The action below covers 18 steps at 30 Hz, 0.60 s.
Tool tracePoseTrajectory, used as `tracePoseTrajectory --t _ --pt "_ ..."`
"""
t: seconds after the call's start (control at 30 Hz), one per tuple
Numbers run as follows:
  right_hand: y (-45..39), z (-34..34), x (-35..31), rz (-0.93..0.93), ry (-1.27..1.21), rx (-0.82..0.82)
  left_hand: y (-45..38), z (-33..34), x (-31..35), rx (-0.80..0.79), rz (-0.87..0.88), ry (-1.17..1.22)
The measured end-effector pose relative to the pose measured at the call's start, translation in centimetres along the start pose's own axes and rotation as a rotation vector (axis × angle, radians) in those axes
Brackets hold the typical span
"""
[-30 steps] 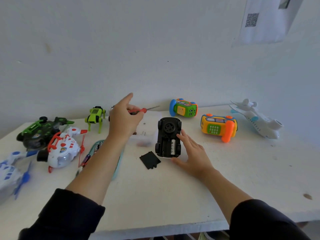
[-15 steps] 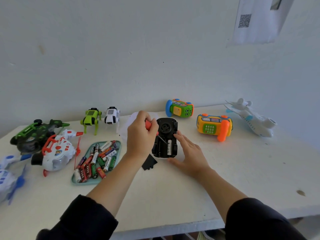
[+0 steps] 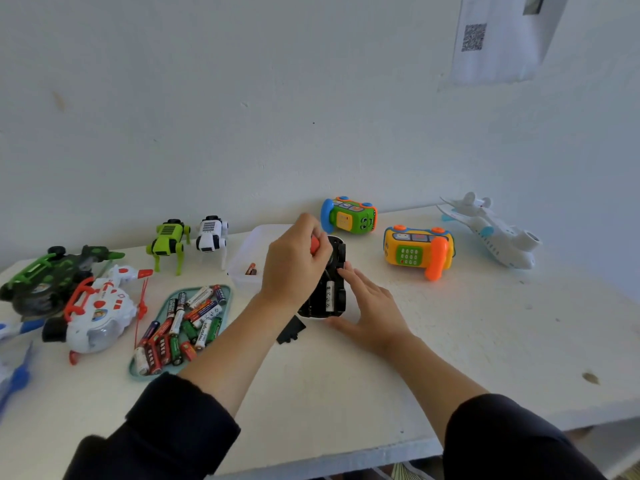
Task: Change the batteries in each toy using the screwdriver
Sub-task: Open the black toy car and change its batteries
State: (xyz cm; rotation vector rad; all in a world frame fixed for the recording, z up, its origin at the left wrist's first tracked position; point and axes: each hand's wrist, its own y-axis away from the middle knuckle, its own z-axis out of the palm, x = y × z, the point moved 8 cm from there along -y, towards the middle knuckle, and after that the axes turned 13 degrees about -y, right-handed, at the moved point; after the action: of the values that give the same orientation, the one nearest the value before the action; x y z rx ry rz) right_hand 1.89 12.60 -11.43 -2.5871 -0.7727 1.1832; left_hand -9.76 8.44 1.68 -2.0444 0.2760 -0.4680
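At the far left of the white table, a green-and-black toy vehicle is seen, with a white-and-red toy lying just in front of it and a blue-and-white toy cut off by the frame edge. Further back, a lime-green robot dog and a white robot dog are stood side by side. In front of them, a teal tray is filled with loose batteries. A clear plastic container is placed beside the tray, and a small battery is seen inside it. The screwdriver is gripped by its red handle in the left hand, whose fingers are curled tightly round it; the shaft is angled down into the open battery compartment of the black toy car, which lies upside down at the table's centre. A battery is visible in that compartment. The black cover is laid on the table just in front of the car, partly hidden by the left forearm. The right hand is laid flat against the car's right side, its fingers straight and close together. Behind, a green toy phone is seen, then an orange toy phone, and at the far right a white toy aeroplane. A sheet with a QR code is fixed to the wall.
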Motion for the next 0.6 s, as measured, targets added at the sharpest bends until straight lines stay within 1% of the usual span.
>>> tracePoseTrajectory --t 0.1,0.27,0.33,0.4,0.5,0.53,0.6 --pt "0.1 0.0 -0.1 0.004 0.005 -0.010 -2.1 2.4 -1.6 -0.216 -0.184 0.052" --pt "0.1 0.0 0.0 0.024 0.011 -0.030 -5.4 5.2 -3.1 -0.397 -0.338 0.015" --pt "0.1 0.1 -0.2 0.024 0.016 -0.045 -5.7 5.8 -4.0 -0.442 -0.393 0.027" --pt "0.0 0.1 -0.2 0.029 0.018 -0.054 -5.5 6.2 -4.8 -0.453 -0.450 0.057" --pt "0.1 0.1 -0.2 0.016 0.027 -0.061 -5.3 5.4 -5.4 -0.404 -0.517 0.126" --pt "0.2 0.1 -0.2 0.008 0.029 -0.061 -5.5 4.8 -5.4 -0.376 -0.505 0.100" --pt "0.2 0.1 -0.3 -0.004 0.022 -0.060 -6.1 3.5 -4.7 -0.363 -0.400 -0.026"
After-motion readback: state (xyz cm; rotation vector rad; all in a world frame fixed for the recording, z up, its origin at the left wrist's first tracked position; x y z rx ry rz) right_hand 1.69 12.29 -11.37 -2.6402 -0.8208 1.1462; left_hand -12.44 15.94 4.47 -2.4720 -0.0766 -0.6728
